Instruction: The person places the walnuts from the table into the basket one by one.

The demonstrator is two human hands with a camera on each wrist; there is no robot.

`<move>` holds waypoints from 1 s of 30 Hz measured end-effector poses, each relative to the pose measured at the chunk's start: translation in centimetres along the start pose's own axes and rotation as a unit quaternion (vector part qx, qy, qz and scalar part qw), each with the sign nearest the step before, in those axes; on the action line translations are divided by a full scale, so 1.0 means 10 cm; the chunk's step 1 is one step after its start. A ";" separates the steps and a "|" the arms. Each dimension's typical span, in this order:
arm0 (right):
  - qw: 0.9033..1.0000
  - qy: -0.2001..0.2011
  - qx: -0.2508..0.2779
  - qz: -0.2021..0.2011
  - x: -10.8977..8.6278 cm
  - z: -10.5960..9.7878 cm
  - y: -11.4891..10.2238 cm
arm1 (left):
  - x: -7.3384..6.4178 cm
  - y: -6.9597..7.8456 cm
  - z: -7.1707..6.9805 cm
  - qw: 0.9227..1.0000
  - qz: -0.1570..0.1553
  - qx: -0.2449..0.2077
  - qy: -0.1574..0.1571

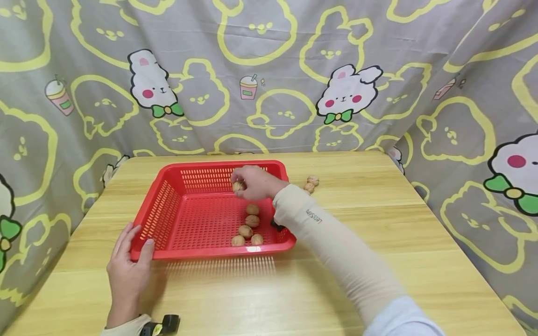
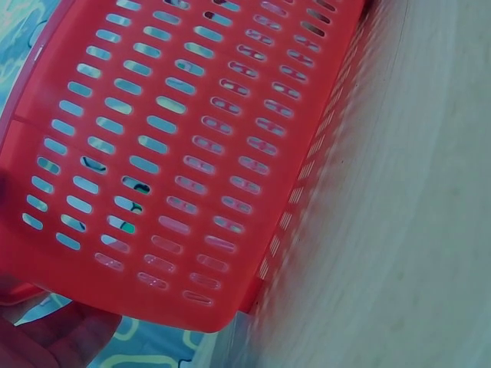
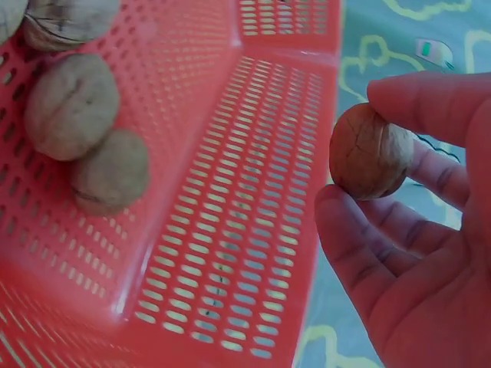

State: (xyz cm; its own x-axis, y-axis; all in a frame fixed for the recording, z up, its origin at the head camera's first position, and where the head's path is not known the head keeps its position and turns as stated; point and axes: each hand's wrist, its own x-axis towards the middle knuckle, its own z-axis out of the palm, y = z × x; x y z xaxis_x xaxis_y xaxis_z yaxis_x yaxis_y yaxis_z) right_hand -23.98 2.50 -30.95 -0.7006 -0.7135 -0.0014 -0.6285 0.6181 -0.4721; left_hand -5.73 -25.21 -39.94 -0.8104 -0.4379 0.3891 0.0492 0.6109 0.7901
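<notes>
My right hand (image 1: 254, 181) pinches a walnut (image 3: 370, 151) between thumb and fingertips, raised above the back right part of the red plastic basket (image 1: 161, 255). Several more walnuts (image 1: 252, 220) lie on the basket floor toward the right, some touching each other. At the basket's front left corner, my left hand (image 1: 130, 268) grips the rim, thumb along the front and fingers on the left side. The left wrist view shows the basket's slotted wall from close by, with part of the left hand (image 2: 57, 337) at its lower corner.
Two walnuts (image 1: 313, 179) sit on the wooden table (image 1: 357, 172) to the right of the basket, partly behind the right sleeve (image 1: 332, 247). A patterned curtain (image 1: 269, 74) hangs around the table's back and sides.
</notes>
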 end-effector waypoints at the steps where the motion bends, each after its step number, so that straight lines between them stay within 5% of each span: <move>1: 1.000 -0.009 -0.001 -0.001 0.02 0.03 -0.01 | 0.00 0.00 0.00 1.000 -0.001 0.000 0.000; 13: 0.988 -0.142 -0.046 0.024 0.09 0.37 -0.12 | 0.00 0.01 0.00 1.000 0.003 0.000 0.003; 23: 0.983 -0.164 -0.035 0.070 0.09 0.45 -0.15 | 0.00 -0.02 0.00 1.000 0.023 -0.013 0.008; 26: 0.982 -0.173 -0.025 0.077 0.05 0.46 -0.17 | 0.00 -0.02 0.01 0.999 0.028 -0.014 0.009; 30: 0.969 -0.210 0.051 0.119 -0.02 0.45 -0.20 | 0.00 -0.02 0.01 1.000 0.023 -0.005 0.011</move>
State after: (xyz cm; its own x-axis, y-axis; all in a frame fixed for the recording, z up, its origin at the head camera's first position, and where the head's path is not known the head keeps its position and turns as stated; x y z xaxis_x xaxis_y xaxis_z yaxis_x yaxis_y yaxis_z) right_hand -21.05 -0.10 -33.98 -0.6086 -0.6390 -0.4704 -0.4143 0.7616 -0.4983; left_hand -5.76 -25.30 -40.13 -0.7943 -0.4245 0.4347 0.0909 0.6244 0.7758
